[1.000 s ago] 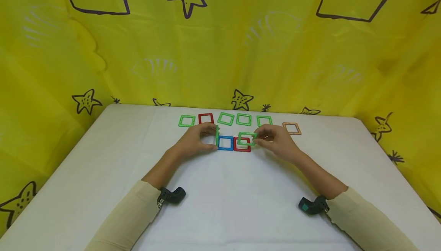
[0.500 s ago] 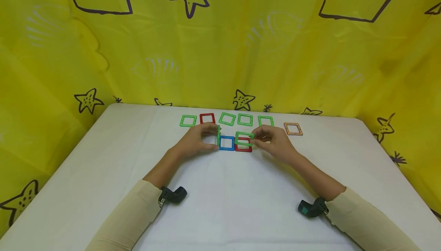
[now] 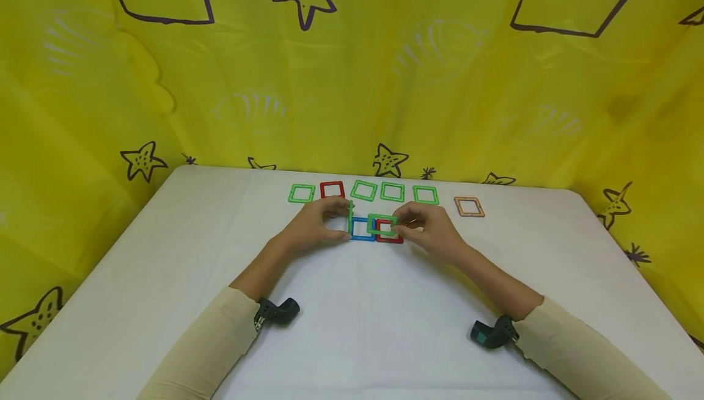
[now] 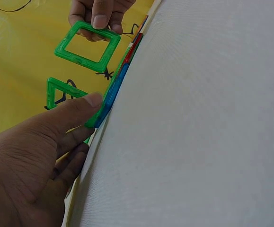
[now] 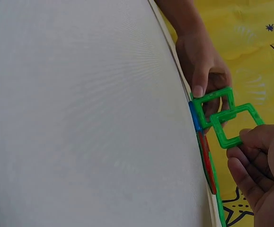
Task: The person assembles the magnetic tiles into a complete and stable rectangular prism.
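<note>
Side by side on the white table lie a blue square magnetic tile and a red square magnetic tile, both open frames. My left hand holds a green magnetic tile upright along the blue tile's left edge, thumb near its lower front corner. In the left wrist view, the thumb lies where the upright tile meets the blue tile. Raised over the seam of blue and red, a second green magnetic tile is pinched at its right side by my right hand.
Behind the hands runs a row of loose square tiles: several green ones, such as the one at far left, a red one and an orange one at the right. A yellow patterned curtain borders the table's far edge.
My right hand has carried its green tile leftward, from above the red tile to above the blue-red seam. The left hand keeps its upright tile in place.
</note>
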### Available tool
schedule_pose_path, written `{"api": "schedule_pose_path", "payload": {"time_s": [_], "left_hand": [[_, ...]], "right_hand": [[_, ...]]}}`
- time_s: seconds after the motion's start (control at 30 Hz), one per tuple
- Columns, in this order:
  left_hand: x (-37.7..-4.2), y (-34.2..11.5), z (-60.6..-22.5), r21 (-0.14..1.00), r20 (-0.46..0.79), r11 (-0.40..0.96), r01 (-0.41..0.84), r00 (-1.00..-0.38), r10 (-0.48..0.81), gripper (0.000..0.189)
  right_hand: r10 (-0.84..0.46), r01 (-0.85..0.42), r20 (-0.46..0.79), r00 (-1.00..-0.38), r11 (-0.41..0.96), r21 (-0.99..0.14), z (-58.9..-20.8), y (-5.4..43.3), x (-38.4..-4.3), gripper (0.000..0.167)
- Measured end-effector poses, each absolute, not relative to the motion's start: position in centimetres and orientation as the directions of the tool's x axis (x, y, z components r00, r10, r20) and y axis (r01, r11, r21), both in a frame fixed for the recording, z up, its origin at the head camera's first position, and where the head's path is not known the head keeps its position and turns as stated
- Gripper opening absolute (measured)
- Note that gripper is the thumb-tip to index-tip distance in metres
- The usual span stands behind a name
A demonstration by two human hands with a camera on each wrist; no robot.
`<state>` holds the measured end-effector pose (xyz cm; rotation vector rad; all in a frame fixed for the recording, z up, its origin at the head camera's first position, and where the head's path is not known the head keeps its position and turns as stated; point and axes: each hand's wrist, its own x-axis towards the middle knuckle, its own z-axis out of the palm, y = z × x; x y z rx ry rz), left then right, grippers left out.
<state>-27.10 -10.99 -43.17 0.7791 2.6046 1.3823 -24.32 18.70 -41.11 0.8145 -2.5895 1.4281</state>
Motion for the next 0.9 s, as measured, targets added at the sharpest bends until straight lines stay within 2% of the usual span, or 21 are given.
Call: {"api": "schedule_pose_path", "payload": {"time_s": [0.9], "left_hand": [[-27.3, -10.9, -43.3, 0.781, 0.156, 0.477, 0.403, -0.865, 0.476, 0.062]], "right_hand": [[-0.427, -0.478, 0.297, -0.854, 0.415, -0.774, -41.2, 17.2, -24.3, 0.014]]}}
